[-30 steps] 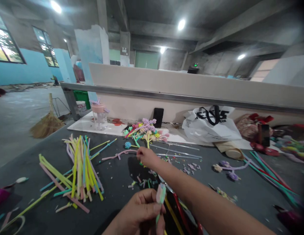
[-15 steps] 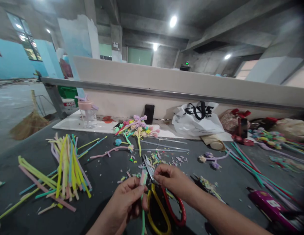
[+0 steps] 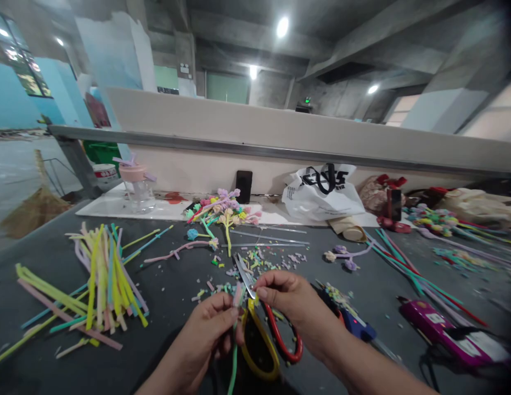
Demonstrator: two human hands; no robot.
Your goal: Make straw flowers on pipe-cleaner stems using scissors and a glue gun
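Note:
My left hand (image 3: 216, 326) pinches a small bundle of pastel fuzzy strips (image 3: 237, 299), pink on top, with a green stem hanging down below the fingers. To its right, my right hand (image 3: 286, 296) has thumb and forefinger pressed together beside the scissor blades; what they hold, if anything, is too small to make out. Scissors (image 3: 260, 345) with one yellow and one red handle lie on the dark table between the hands, blades pointing away. Small colourful clippings (image 3: 263, 263) are scattered beyond the blades. Finished fuzzy flowers (image 3: 224, 208) are heaped farther back.
Many pastel strips (image 3: 111, 280) lie in a pile at the left. A clear cup (image 3: 138, 189), a black phone (image 3: 243, 186) and a white bag (image 3: 321, 192) line the back. At the right are a purple device (image 3: 436, 326), a blue tool (image 3: 358, 326) and long stems (image 3: 415, 269).
The view has shifted slightly, so the objects appear farther left and more of the purple device and the blue tool shows. Both hands keep nearly the same pose.

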